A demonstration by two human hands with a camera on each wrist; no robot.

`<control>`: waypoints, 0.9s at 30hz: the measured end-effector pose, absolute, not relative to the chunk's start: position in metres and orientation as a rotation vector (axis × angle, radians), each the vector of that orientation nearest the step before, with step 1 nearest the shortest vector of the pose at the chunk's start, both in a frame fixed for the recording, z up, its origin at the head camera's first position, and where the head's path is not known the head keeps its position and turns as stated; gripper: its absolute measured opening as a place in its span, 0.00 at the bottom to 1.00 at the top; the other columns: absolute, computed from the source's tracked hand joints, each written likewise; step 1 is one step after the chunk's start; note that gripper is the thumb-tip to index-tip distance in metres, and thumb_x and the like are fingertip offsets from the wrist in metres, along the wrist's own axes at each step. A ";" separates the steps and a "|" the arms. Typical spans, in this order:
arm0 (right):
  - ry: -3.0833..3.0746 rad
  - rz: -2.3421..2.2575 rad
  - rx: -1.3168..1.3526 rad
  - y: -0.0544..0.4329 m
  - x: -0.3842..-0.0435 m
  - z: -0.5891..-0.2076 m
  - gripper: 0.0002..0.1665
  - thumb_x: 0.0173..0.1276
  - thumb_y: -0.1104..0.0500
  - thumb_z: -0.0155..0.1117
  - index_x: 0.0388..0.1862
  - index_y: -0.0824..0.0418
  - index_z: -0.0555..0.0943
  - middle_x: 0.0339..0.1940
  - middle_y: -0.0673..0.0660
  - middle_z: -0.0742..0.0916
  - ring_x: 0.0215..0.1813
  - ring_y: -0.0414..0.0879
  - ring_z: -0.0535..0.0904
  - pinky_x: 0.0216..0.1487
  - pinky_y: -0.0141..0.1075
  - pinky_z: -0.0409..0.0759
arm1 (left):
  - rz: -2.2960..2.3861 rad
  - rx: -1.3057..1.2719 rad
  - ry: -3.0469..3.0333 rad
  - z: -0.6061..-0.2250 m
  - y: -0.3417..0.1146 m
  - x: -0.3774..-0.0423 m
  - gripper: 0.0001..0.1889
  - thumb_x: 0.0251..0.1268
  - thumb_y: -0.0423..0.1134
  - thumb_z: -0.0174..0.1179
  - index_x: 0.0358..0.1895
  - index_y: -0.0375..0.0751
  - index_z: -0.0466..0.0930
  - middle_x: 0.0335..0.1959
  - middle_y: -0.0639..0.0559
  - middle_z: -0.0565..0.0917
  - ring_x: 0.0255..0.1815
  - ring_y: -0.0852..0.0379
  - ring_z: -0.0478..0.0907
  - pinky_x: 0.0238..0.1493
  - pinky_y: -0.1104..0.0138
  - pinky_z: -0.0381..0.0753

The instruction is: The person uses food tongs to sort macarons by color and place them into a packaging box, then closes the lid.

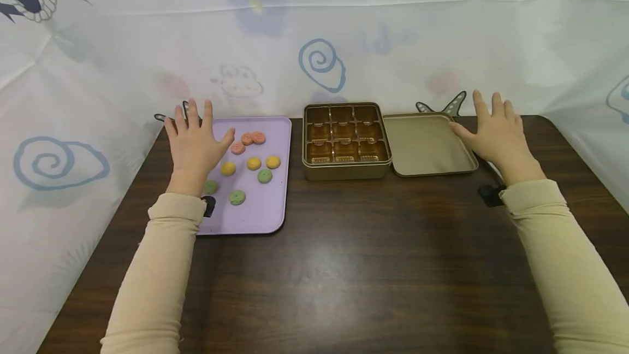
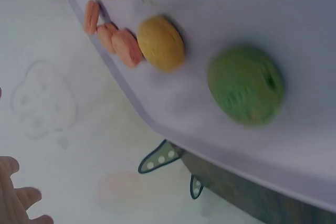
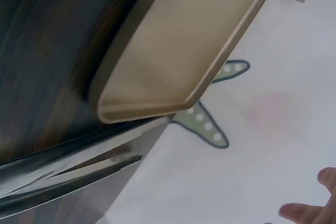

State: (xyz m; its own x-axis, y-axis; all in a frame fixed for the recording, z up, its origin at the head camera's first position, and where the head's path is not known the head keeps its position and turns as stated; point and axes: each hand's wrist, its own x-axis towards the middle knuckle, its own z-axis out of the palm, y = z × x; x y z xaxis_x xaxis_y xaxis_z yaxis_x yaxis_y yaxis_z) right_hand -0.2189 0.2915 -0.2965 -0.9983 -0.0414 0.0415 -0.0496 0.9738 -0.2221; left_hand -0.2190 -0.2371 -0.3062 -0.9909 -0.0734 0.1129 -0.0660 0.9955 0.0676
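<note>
My left hand (image 1: 194, 143) is held over the left part of a lilac tray (image 1: 262, 214), fingers spread and holding nothing. On the tray lie pink macarons (image 1: 258, 137), yellow macarons (image 1: 253, 163) and green macarons (image 1: 237, 197); in the left wrist view a green macaron (image 2: 245, 85) is closest. My right hand (image 1: 503, 138), also spread with nothing in it, is by the right edge of a gold lid (image 1: 427, 143). Between tray and lid stands a gold tin (image 1: 346, 172), whose brown insert (image 1: 343, 131) has several compartments, with no macaron visible in them.
A long shiny metal tool (image 3: 84, 163), perhaps tongs, lies beside the lid, mostly hidden by my right hand in the head view. The dark wooden table (image 1: 354, 266) stretches toward me. A white patterned cloth (image 1: 196, 31) hangs behind its far edge.
</note>
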 end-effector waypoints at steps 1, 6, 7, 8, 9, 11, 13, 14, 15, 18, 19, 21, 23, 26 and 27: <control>-3.081 0.358 0.073 0.295 -0.218 -0.297 0.52 0.70 0.30 0.35 0.78 0.60 0.33 0.74 0.80 0.41 0.72 0.79 0.39 0.68 0.71 0.43 | -0.091 0.098 -3.018 -0.305 -0.239 -0.218 0.42 0.71 0.60 0.39 0.77 0.42 0.33 0.77 0.31 0.37 0.76 0.29 0.33 0.73 0.36 0.33; -3.099 0.418 0.055 0.314 -0.211 -0.303 0.48 0.73 0.38 0.40 0.78 0.61 0.33 0.72 0.82 0.46 0.69 0.81 0.46 0.62 0.73 0.53 | -0.076 0.051 -2.997 -0.303 -0.253 -0.211 0.36 0.72 0.52 0.40 0.77 0.40 0.40 0.76 0.30 0.47 0.75 0.29 0.41 0.74 0.38 0.39; -3.108 0.425 0.049 0.318 -0.209 -0.305 0.48 0.73 0.39 0.40 0.78 0.61 0.33 0.72 0.82 0.47 0.68 0.82 0.47 0.60 0.74 0.55 | -0.078 0.037 -2.992 -0.303 -0.256 -0.210 0.35 0.72 0.50 0.40 0.76 0.39 0.42 0.75 0.30 0.48 0.75 0.29 0.42 0.73 0.38 0.40; -3.120 0.432 0.043 0.321 -0.207 -0.306 0.48 0.73 0.39 0.40 0.77 0.61 0.33 0.72 0.82 0.47 0.67 0.82 0.48 0.58 0.74 0.56 | -0.082 0.022 -2.986 -0.304 -0.260 -0.209 0.34 0.72 0.49 0.41 0.76 0.39 0.43 0.75 0.30 0.50 0.75 0.29 0.44 0.73 0.38 0.42; -3.127 0.437 0.039 0.324 -0.206 -0.307 0.48 0.73 0.40 0.40 0.77 0.61 0.33 0.72 0.82 0.48 0.67 0.82 0.49 0.57 0.75 0.56 | -0.090 0.005 -2.976 -0.305 -0.263 -0.208 0.34 0.72 0.47 0.42 0.76 0.39 0.45 0.74 0.30 0.51 0.74 0.29 0.45 0.73 0.38 0.43; -3.140 0.440 0.031 0.330 -0.203 -0.310 0.48 0.73 0.40 0.40 0.77 0.61 0.33 0.71 0.82 0.49 0.65 0.83 0.50 0.55 0.75 0.57 | -0.094 -0.028 -2.962 -0.308 -0.270 -0.206 0.32 0.72 0.45 0.42 0.75 0.38 0.48 0.73 0.30 0.55 0.73 0.29 0.48 0.72 0.38 0.46; -3.152 0.436 0.017 0.334 -0.201 -0.313 0.48 0.73 0.40 0.40 0.77 0.61 0.33 0.71 0.83 0.50 0.64 0.83 0.51 0.54 0.75 0.58 | -0.104 -0.061 -2.952 -0.311 -0.276 -0.204 0.31 0.71 0.43 0.44 0.74 0.37 0.50 0.71 0.30 0.58 0.71 0.29 0.51 0.71 0.38 0.49; -3.160 0.432 0.011 0.336 -0.200 -0.315 0.48 0.73 0.40 0.40 0.77 0.61 0.33 0.71 0.83 0.50 0.64 0.83 0.51 0.54 0.75 0.58 | -0.110 -0.078 -2.948 -0.313 -0.279 -0.204 0.31 0.71 0.42 0.44 0.74 0.36 0.52 0.71 0.29 0.58 0.71 0.29 0.52 0.70 0.38 0.50; -3.170 0.427 0.007 0.338 -0.199 -0.317 0.48 0.73 0.40 0.41 0.77 0.61 0.33 0.70 0.83 0.50 0.64 0.84 0.51 0.54 0.75 0.58 | -0.108 -0.095 -2.945 -0.315 -0.282 -0.203 0.30 0.70 0.41 0.45 0.73 0.36 0.53 0.70 0.29 0.60 0.70 0.29 0.53 0.69 0.38 0.51; -3.203 0.407 0.003 0.343 -0.198 -0.323 0.47 0.74 0.44 0.43 0.77 0.62 0.32 0.69 0.84 0.51 0.63 0.84 0.52 0.54 0.75 0.59 | -0.101 -0.134 -2.958 -0.319 -0.288 -0.200 0.29 0.69 0.40 0.45 0.72 0.34 0.55 0.69 0.29 0.61 0.69 0.29 0.55 0.68 0.37 0.54; -3.214 0.405 0.006 0.345 -0.197 -0.325 0.48 0.74 0.44 0.43 0.77 0.62 0.32 0.69 0.84 0.52 0.63 0.84 0.52 0.54 0.75 0.59 | -0.094 -0.143 -2.964 -0.321 -0.290 -0.199 0.29 0.69 0.39 0.45 0.71 0.34 0.56 0.69 0.28 0.61 0.69 0.28 0.55 0.68 0.37 0.54; -3.241 0.395 0.013 0.349 -0.197 -0.328 0.48 0.74 0.46 0.45 0.77 0.63 0.31 0.69 0.85 0.52 0.62 0.84 0.52 0.54 0.74 0.60 | -0.080 -0.157 -2.978 -0.323 -0.293 -0.198 0.29 0.69 0.39 0.45 0.71 0.34 0.56 0.69 0.28 0.61 0.69 0.28 0.55 0.67 0.37 0.55; -3.268 0.388 0.019 0.353 -0.197 -0.331 0.49 0.73 0.47 0.47 0.77 0.63 0.31 0.68 0.85 0.52 0.62 0.83 0.52 0.54 0.74 0.60 | -0.070 -0.171 -2.994 -0.326 -0.296 -0.198 0.28 0.70 0.39 0.44 0.71 0.34 0.56 0.70 0.29 0.61 0.69 0.28 0.55 0.68 0.37 0.55; -3.303 0.373 0.028 0.357 -0.196 -0.337 0.49 0.73 0.50 0.49 0.77 0.64 0.32 0.68 0.85 0.52 0.62 0.84 0.52 0.53 0.74 0.61 | -0.052 -0.198 -3.011 -0.330 -0.301 -0.199 0.28 0.70 0.39 0.44 0.71 0.35 0.57 0.70 0.29 0.61 0.69 0.28 0.55 0.68 0.37 0.56; -3.312 0.364 0.033 0.358 -0.196 -0.338 0.49 0.72 0.50 0.49 0.77 0.65 0.32 0.67 0.85 0.53 0.62 0.84 0.53 0.53 0.74 0.61 | -0.048 -0.208 -3.017 -0.331 -0.302 -0.199 0.28 0.70 0.39 0.43 0.71 0.35 0.57 0.70 0.29 0.61 0.69 0.29 0.55 0.67 0.37 0.56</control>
State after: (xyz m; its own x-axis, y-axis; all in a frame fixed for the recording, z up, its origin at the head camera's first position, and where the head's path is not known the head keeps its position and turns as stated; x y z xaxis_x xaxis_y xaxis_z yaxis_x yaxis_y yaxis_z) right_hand -0.1961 0.3577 -0.3383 -0.9817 -0.0400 -0.1862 0.0015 0.9761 -0.2173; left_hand -0.1986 -0.3021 -0.3309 -0.9837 0.1347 0.1189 0.1385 0.9901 0.0237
